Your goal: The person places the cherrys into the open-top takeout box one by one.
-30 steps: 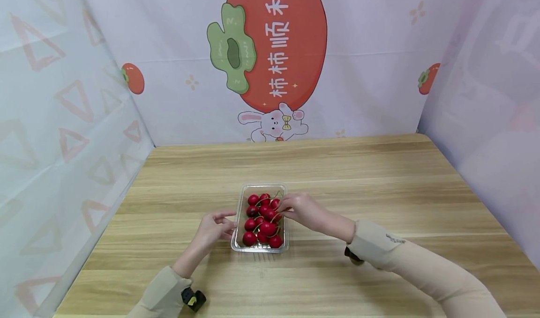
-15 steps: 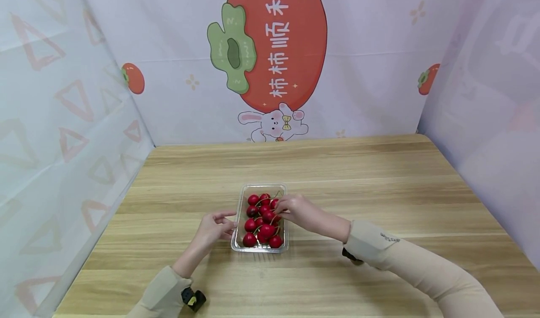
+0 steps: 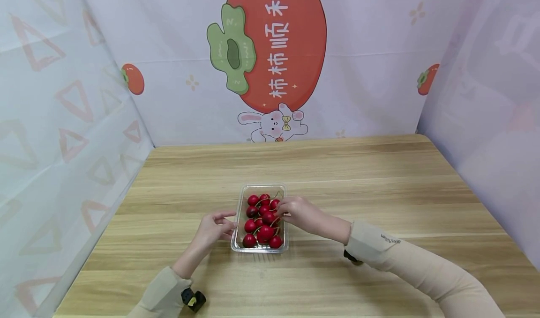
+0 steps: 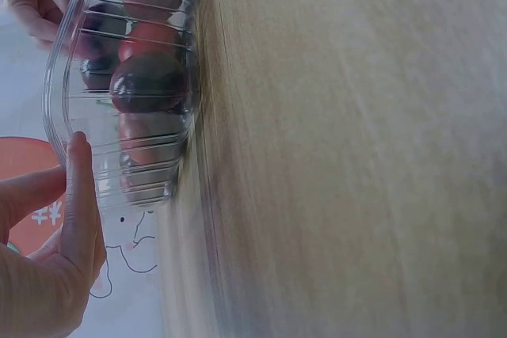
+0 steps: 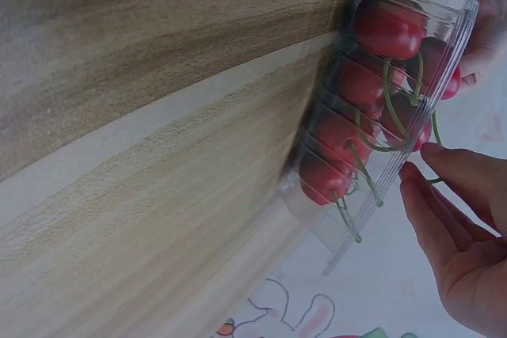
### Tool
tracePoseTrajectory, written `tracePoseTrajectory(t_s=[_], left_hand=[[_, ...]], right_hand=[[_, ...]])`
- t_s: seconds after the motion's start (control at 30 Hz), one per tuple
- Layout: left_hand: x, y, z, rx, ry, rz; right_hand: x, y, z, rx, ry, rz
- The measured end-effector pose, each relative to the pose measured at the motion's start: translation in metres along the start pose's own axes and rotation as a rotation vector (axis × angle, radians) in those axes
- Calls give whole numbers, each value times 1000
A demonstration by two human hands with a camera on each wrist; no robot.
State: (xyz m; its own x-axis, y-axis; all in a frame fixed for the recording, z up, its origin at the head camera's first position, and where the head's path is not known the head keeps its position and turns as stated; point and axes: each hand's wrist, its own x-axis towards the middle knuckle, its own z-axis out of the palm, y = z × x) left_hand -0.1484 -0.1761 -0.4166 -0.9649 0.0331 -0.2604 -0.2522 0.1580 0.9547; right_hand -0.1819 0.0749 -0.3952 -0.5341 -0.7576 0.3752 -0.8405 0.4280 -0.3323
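Note:
A clear plastic container (image 3: 259, 250) of red cherries (image 3: 266, 234) stands on the wooden table. From the left, my left hand (image 3: 211, 229) steadies it. In the left wrist view one straight finger (image 4: 81, 195) lies against the ribbed wall, the thumb close by the rim. My right hand (image 3: 301, 212) reaches over the right rim, finger and thumb nearly together among the cherries. The right wrist view shows a thin green stem (image 5: 435, 180) running between thumb and forefinger, close to a cherry (image 5: 404, 120) near the rim. Other stems rise along the right side.
The light wooden table (image 3: 363, 168) extends around the container. A printed cloth backdrop (image 3: 363, 74) stands behind it, with cloth walls left and right. Black wrist devices (image 3: 194, 299) sit under both sleeves.
My right hand has shifted slightly left, and the cherries by its fingers have moved a little left and toward me. The left hand and container have kept their places.

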Motion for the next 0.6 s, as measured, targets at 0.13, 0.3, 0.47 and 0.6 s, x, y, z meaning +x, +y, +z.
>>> tracePoseTrajectory(t_s=[0.13, 0.3, 0.47, 0.6], left_hand=[[0, 0, 0, 8, 1, 5], [0, 0, 0, 20, 5, 9], [0, 0, 0, 20, 9, 5], [0, 0, 0, 17, 8, 3]], right_hand=[[-2, 2, 0, -15, -28, -4], [-3, 2, -4, 37, -50, 12], [-5, 3, -11, 72, -37, 3], [-8, 3, -18, 71, -33, 0]])
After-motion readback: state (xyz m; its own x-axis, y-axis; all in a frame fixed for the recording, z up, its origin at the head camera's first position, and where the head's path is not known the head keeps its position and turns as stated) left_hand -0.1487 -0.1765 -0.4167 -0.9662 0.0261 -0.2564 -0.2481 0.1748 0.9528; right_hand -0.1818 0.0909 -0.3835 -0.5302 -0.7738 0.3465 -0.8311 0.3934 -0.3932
